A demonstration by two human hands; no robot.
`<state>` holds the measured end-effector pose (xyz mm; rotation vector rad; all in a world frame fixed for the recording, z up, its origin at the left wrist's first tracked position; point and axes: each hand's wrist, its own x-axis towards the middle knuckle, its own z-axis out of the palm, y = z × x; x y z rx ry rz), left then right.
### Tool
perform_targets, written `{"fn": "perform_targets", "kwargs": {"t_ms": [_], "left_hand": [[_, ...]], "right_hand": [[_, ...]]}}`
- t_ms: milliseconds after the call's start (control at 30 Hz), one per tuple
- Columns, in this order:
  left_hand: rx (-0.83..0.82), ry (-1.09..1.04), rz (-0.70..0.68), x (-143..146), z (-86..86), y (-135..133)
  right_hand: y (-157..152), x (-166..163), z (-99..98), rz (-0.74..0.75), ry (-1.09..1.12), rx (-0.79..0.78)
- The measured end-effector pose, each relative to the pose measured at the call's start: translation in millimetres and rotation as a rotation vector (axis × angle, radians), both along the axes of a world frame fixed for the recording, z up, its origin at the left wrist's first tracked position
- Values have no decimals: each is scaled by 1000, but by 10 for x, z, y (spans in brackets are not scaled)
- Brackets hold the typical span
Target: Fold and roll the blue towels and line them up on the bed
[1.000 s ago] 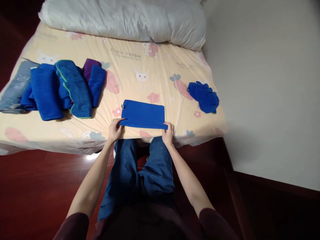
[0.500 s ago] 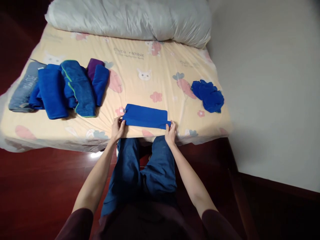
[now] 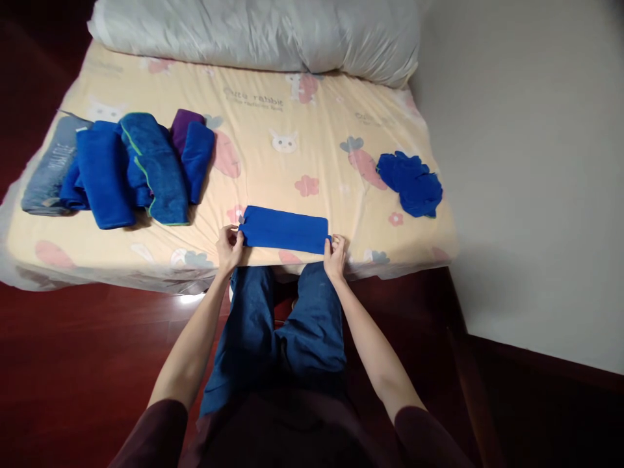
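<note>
A blue towel (image 3: 285, 229), folded into a long flat strip, lies on the bed near its front edge. A small pale tag shows at its left end. My left hand (image 3: 229, 248) pinches the near left corner between thumb and fingers. At the near right corner, my right hand (image 3: 335, 256) pinches the cloth in the same way. The undersides of the fingers are hidden by the towel and the thumbs.
Several folded towels (image 3: 104, 175) in blue, grey and purple lie at the left of the bed (image 3: 273, 175). A crumpled blue cloth (image 3: 410, 185) sits at the right. A rolled grey quilt (image 3: 253, 32) spans the back, and a wall (image 3: 526, 162) stands at the right.
The strip's right end looks more even, with less of the near layer sticking out past the upper one. Both hands keep their hold at the corners. The view has shifted slightly.
</note>
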<state>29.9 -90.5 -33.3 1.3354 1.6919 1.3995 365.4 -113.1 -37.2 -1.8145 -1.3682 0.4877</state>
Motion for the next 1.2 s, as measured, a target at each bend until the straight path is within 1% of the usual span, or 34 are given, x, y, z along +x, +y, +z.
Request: {"fn": "perform_targets", "kwargs": {"t_ms": [200,300,367,400,467,600,733,867,967,1033,1133,1200], "left_hand": [[-8,37,-3,-17,-91,1],[36,97,46,-37,-112,1],[101,136,77,-56,-82,-4],[130,146,70,-66,-58,-9],[153,158,6,-88,-6,-21],[104,191,-149,-134,34,-35],[113,181,-265,-174,1,-22],[118,296,-372,-185,-1,-13],[104,409,-414,-176,-4,-15],[103,442,-424,-172,-20,-12],[99,431,-400,-173,-52,0],[106,404,-388,-177,-67,10]], "right_hand": [[1,-19,34,-47,-88,-24],[-10,-34,76,-57,-197,58],[-31,-52,123,-26,-276,122],[-45,-64,149,5,-302,139],[-73,-87,199,92,-325,143],[-99,-103,239,263,-337,150],[-77,-75,196,306,-359,149],[-77,-41,149,322,-388,149],[-105,-30,133,374,-435,142],[-123,-34,124,408,-483,127],[-128,-53,104,420,-528,108],[-109,-65,91,395,-522,102]]}}
